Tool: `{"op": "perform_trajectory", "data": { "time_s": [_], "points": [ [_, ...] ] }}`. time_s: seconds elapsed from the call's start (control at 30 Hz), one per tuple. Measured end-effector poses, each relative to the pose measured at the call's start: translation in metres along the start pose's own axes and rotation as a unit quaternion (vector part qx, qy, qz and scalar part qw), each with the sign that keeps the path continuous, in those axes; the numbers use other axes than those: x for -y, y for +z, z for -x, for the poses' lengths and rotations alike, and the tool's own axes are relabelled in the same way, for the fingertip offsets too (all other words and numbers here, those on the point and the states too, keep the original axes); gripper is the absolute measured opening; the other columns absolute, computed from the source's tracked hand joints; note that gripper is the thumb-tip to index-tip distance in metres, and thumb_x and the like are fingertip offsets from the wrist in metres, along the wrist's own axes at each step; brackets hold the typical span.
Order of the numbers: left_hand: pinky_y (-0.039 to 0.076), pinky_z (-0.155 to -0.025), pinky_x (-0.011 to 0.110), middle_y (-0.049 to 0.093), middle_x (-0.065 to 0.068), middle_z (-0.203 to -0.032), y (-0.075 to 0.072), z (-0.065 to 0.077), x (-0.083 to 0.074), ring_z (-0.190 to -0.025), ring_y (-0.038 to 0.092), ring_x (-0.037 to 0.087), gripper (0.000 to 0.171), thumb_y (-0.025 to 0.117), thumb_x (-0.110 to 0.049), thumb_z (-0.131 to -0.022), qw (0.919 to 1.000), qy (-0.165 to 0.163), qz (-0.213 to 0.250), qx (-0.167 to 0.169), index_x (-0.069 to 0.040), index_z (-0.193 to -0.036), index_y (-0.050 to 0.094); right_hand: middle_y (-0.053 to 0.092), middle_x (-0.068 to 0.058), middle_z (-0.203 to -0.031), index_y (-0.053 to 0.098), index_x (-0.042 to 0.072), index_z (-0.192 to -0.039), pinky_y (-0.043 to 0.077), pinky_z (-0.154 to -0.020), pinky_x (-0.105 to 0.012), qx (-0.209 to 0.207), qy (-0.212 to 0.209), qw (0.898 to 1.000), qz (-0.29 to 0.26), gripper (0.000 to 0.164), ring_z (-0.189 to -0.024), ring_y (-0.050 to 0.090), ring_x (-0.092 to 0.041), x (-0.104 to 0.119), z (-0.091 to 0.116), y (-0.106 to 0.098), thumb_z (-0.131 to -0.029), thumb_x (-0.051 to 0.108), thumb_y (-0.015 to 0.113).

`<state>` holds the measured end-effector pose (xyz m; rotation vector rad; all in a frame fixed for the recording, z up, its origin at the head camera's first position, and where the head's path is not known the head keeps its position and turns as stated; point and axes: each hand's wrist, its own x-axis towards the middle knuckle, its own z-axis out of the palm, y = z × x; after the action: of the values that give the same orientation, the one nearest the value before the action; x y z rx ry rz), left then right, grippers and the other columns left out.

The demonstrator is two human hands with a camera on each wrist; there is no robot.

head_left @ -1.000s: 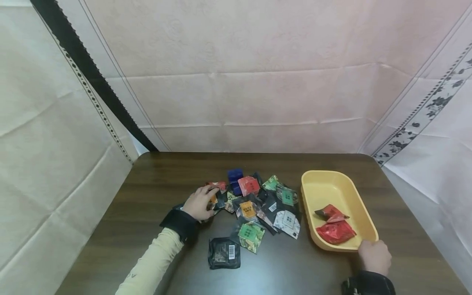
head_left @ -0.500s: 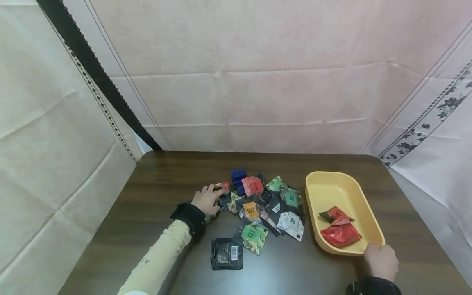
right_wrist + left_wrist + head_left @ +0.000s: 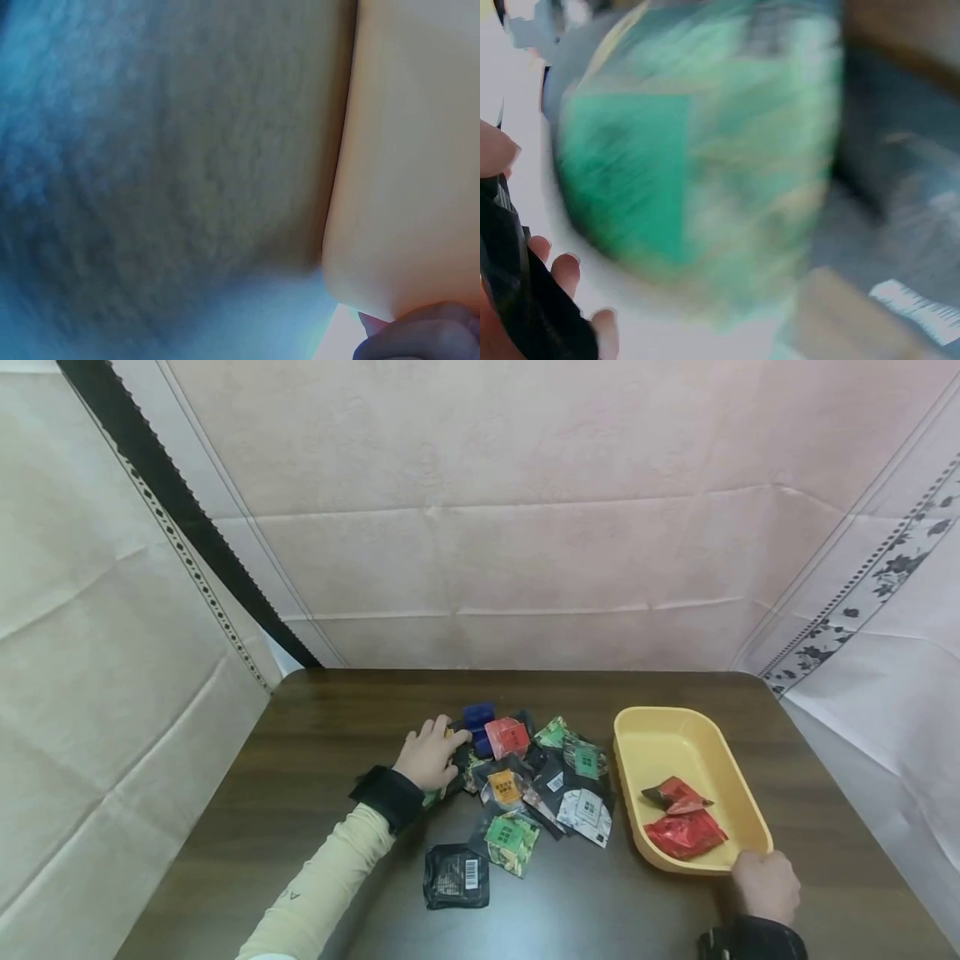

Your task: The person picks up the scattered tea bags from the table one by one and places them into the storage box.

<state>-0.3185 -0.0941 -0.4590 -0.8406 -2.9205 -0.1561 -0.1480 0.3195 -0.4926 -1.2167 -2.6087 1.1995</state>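
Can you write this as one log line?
left hand: holds black packet | right hand: grips yellow tray | inside tray: two red packets

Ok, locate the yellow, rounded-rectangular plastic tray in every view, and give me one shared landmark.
Head: the tray sits on the right side of the dark brown, wood-grain table.
Left wrist: I can't make it out there.
Right wrist: along the right edge, looking peach-coloured.
Shared landmark, head and right wrist only: the bare right hand gripping its near right corner.
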Motion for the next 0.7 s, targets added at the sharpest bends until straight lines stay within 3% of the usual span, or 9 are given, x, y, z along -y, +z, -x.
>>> {"op": "perform_trajectory", "data": {
  "time_s": [0.17, 0.37, 0.5, 0.7],
  "points": [
    [0.039, -0.08, 0.049, 0.037, 0.017, -0.129, -0.012, -0.012, -0.021, -0.111, 0.039, 0.032, 0.052, 0.062, -0.019, -0.08, 0.9995, 0.021, -0.017, -0.015, -0.022, -0.13, 0.048, 0.041, -0.041, -0.108, 0.039, -0.019, -0.107, 0.034, -0.084, -0.06, -0.008, 0.0, 1.0, 0.002, 0.044, -0.1, 0.038, -0.057, 0.001, 0.001, 0.001, -0.086, 0.018, 0.029],
    [0.042, -0.077, 0.047, 0.037, 0.015, -0.128, -0.022, -0.035, -0.056, -0.109, 0.042, 0.03, 0.055, 0.063, -0.02, -0.078, 0.9952, 0.091, 0.007, -0.036, -0.024, -0.13, 0.047, 0.043, -0.04, -0.105, 0.04, -0.019, -0.104, 0.034, -0.083, -0.06, -0.024, -0.004, 1.0, -0.001, 0.042, -0.099, 0.04, -0.056, 0.001, 0.001, 0.0, -0.084, 0.016, 0.029],
    [0.042, -0.079, 0.044, 0.035, 0.013, -0.132, -0.025, -0.05, -0.083, -0.112, 0.041, 0.028, 0.056, 0.061, -0.021, -0.079, 0.991, 0.13, 0.015, -0.028, -0.027, -0.132, 0.045, 0.044, -0.04, -0.104, 0.041, -0.02, -0.104, 0.035, -0.083, -0.059, -0.034, -0.008, 0.999, 0.002, 0.042, -0.097, 0.042, -0.056, 0.002, 0.001, 0.002, -0.084, 0.015, 0.029],
    [0.04, -0.087, 0.045, 0.035, 0.01, -0.134, -0.027, -0.067, -0.125, -0.117, 0.039, 0.026, 0.055, 0.064, -0.024, -0.079, 0.9863, 0.16, 0.04, 0.002, -0.03, -0.13, 0.045, 0.044, -0.039, -0.105, 0.041, -0.02, -0.105, 0.035, -0.084, -0.059, -0.035, -0.002, 0.999, -0.001, 0.042, -0.098, 0.042, -0.055, 0.003, 0.001, 0.005, -0.085, 0.015, 0.029]
  ]
}}
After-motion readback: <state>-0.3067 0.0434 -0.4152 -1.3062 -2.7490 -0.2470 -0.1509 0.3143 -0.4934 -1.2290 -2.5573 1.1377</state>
